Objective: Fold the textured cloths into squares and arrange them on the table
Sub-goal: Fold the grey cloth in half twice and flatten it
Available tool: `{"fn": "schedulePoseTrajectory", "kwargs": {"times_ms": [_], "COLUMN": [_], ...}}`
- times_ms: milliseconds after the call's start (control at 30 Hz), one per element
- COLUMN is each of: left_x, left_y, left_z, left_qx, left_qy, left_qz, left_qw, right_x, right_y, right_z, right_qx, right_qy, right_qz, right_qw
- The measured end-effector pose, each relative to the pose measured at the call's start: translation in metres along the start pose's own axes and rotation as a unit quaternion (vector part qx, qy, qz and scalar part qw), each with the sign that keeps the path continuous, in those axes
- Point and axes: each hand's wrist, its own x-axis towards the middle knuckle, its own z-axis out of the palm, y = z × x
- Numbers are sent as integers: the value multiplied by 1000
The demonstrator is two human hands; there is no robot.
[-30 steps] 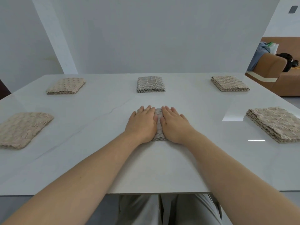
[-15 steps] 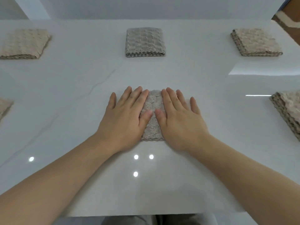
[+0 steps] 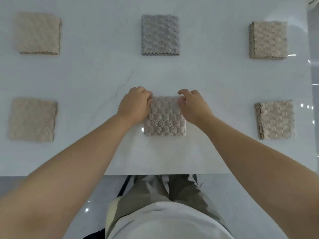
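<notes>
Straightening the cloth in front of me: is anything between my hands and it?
Nothing visible: the left hand and right hand grip the cloth at its far corners; the other cloths lie well apart.

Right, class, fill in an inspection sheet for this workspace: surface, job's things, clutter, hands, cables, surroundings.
Surface: glossy white table.
Job's things: six folded cloths, two rows of three: far left cloth, far middle cloth, far right cloth, near left cloth, near right cloth, near middle cloth.
Clutter: nothing seen.
Hands: left hand grips near middle cloth's far left corner; right hand pinches its far right corner.
Cables: nothing seen.
Surroundings: shiny grey floor.
</notes>
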Motion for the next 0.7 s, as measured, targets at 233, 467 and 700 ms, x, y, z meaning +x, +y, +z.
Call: {"fn": "schedulePoseTrajectory", "kwargs": {"times_ms": [233,467,700], "left_x": [16,19,-28], "left_y": [-11,-5,16], "left_z": [1,11,19], "left_qx": [-46,-38,48], "left_qy": [-51,-25,63], "left_qz": [-35,-124,205], "left_qw": [997,991,975], "right_x": [11,18,-26], "right_y": [5,9,0], "right_z": [7,9,7], "right_qx": [-8,10,-156], "right_qy": [-25,9,35], "right_qz": [-14,51,-155], "right_qw": [1000,999,975]}}
